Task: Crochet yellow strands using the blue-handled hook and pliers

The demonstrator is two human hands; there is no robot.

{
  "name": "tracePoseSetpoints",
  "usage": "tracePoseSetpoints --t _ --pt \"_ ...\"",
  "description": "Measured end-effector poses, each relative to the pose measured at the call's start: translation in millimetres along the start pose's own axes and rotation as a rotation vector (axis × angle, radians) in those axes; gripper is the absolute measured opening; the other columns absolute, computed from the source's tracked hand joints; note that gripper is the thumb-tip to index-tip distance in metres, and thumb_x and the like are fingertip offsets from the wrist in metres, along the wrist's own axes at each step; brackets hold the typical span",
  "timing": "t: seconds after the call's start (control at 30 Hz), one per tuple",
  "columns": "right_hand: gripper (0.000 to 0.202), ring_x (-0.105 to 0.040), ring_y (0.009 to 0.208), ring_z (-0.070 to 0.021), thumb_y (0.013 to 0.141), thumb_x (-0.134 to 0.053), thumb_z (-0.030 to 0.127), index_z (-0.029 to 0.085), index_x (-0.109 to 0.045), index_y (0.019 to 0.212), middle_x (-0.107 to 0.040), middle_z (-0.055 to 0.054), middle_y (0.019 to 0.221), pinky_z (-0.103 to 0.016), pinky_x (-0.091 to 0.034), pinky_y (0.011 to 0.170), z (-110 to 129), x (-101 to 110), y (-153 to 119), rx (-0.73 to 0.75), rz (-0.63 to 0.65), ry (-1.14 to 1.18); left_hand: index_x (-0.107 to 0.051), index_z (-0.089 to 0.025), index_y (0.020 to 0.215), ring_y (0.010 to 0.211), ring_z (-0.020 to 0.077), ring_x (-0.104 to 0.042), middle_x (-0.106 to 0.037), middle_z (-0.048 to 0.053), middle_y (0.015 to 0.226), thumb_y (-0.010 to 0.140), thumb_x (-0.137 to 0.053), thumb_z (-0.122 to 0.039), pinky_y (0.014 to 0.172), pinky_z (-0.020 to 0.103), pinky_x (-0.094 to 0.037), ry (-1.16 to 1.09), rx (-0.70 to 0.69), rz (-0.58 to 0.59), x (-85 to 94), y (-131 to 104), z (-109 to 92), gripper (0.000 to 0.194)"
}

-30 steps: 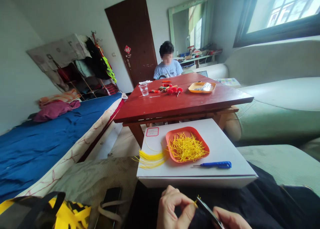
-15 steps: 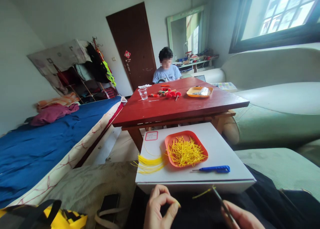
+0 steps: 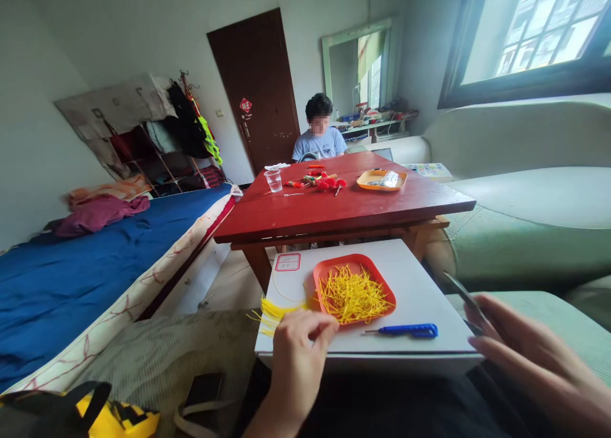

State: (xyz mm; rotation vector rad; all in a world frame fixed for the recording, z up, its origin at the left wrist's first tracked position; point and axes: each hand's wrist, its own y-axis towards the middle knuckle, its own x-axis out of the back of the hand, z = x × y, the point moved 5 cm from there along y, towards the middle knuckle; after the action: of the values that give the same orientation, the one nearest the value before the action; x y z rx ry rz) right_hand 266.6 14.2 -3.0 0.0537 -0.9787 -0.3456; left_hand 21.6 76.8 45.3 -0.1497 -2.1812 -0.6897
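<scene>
My left hand (image 3: pixel 305 336) is over the near left part of a white box (image 3: pixel 420 291), thumb and fingertips pressed together beside an orange-red tray (image 3: pixel 392 298); what lies between them is too small to make out. Short yellow strands (image 3: pixel 353 295) fill that tray. Longer yellow strands (image 3: pixel 274 312) lie left of it, partly behind my left hand. A blue-handled tool (image 3: pixel 408 330) rests near the box's front edge. Off the box's right side, my right hand (image 3: pixel 506 336) holds metal tweezers (image 3: pixel 465 295), whose tips point up and left.
Behind the box stands a red table (image 3: pixel 286 215) with a plastic cup (image 3: pixel 273 181), red pieces (image 3: pixel 329 182) and a yellow tray (image 3: pixel 361 182). A person (image 3: pixel 319 139) sits beyond it. A bed (image 3: pixel 105 247) is left, a sofa (image 3: pixel 520 234) right.
My left hand has moved up and forward over the box. My right hand has moved right and up with the tweezers; the short yellow strand at their tips no longer shows.
</scene>
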Motion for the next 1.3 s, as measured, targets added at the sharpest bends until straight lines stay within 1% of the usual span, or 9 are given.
tracePoseSetpoints --t 0.03,0.17,0.33,0.5,0.63,0.8,0.97,1.07,1.3 --pt "0.031 -0.064 0.089 -0.0236 0.079 -0.032 0.035 0.022 -0.049 0.102 -0.068 -0.011 0.098 -0.029 -0.053 0.07 3.8 5.0 17.1 0.053 0.051 -0.211 -0.067 -0.017 0.068 0.058 0.0157 -0.058 -0.066 0.001 0.06 0.075 -0.064 -0.012 0.061 0.028 -0.043 0.035 -0.003 -0.014 -0.5 11.2 2.2 0.009" --pt "0.016 -0.059 0.088 -0.0322 0.071 -0.045 0.02 0.017 -0.054 0.084 -0.065 -0.015 0.085 -0.04 -0.047 0.07 18.5 -1.3 71.4 0.088 0.035 -0.412 -0.071 -0.019 0.069 0.064 0.0187 -0.058 -0.067 0.002 0.063 0.071 -0.067 -0.01 0.065 0.032 -0.042 0.111 -0.034 -0.013 -23.0 49.9 2.6 0.011" --pt "0.022 -0.059 0.087 -0.0324 0.075 -0.045 0.02 0.014 -0.062 0.087 -0.064 -0.016 0.089 -0.04 -0.045 0.066 34.2 -27.2 87.9 0.179 0.044 -0.463 -0.072 -0.02 0.065 0.069 0.0191 -0.056 -0.063 0.003 0.066 0.069 -0.069 -0.012 0.066 0.032 -0.043 0.137 -0.062 0.018 -45.1 67.3 -2.7 0.009" --pt "0.027 -0.057 0.099 -0.0261 0.086 -0.039 0.021 0.022 -0.066 0.089 -0.066 -0.009 0.1 -0.038 -0.043 0.082 44.1 -18.1 53.9 0.418 0.097 -0.369 -0.068 -0.019 0.09 0.075 0.0132 -0.057 -0.061 0.002 0.087 0.074 -0.064 -0.014 0.07 0.024 -0.045 0.096 -0.023 -0.016 -5.2 64.0 18.9 0.017" --pt "0.024 -0.063 0.087 -0.0284 0.073 -0.056 0.012 0.026 -0.071 0.085 -0.07 -0.007 0.086 -0.042 -0.05 0.073 46.2 -31.8 22.8 0.636 0.092 -0.345 -0.066 -0.018 0.07 0.072 0.0174 -0.056 -0.063 0.002 0.071 0.076 -0.059 -0.011 0.067 0.029 -0.043 0.182 0.06 -0.021 35.0 46.8 50.1 0.012" --pt "0.024 -0.065 0.08 -0.0274 0.081 -0.046 0.015 0.024 -0.067 0.076 -0.069 -0.007 0.076 -0.04 -0.053 0.066 50.4 -45.5 10.9 0.753 -0.023 -0.293 -0.067 -0.017 0.066 0.072 0.0196 -0.056 -0.063 0.003 0.067 0.072 -0.059 -0.008 0.066 0.03 -0.042 0.27 0.078 0.103 33.7 34.2 69.7 0.013" --pt "0.026 -0.068 0.078 -0.0268 0.086 -0.038 0.026 0.022 -0.063 0.087 -0.072 -0.011 0.088 -0.036 -0.058 0.067 44.4 -26.4 4.6 0.626 -0.108 -0.084 -0.067 -0.02 0.063 0.076 0.02 -0.056 -0.063 0.001 0.071 0.069 -0.061 -0.01 0.069 0.03 -0.039 0.302 0.044 0.243 15.9 45.4 72.3 0.014" --pt "0.019 -0.068 0.081 -0.0271 0.082 -0.044 0.027 0.028 -0.062 0.09 -0.072 -0.007 0.088 -0.036 -0.058 0.071 38.2 -25.8 -1.7 0.539 -0.039 0.048 -0.065 -0.021 0.063 0.074 0.0177 -0.058 -0.061 0.0 0.076 0.07 -0.06 -0.009 0.065 0.027 -0.038 0.293 0.037 0.305 12.3 48.0 71.4 0.014" --pt "0.018 -0.068 0.078 -0.0276 0.079 -0.049 0.038 0.04 -0.063 0.091 -0.072 -0.002 0.088 -0.038 -0.057 0.071 20.2 -42.0 -7.6 0.309 0.062 0.295 -0.06 -0.019 0.063 0.064 0.0159 -0.056 -0.059 0.001 0.077 0.072 -0.055 -0.007 0.059 0.026 -0.034 0.26 0.068 0.281 29.2 50.7 63.7 0.016"
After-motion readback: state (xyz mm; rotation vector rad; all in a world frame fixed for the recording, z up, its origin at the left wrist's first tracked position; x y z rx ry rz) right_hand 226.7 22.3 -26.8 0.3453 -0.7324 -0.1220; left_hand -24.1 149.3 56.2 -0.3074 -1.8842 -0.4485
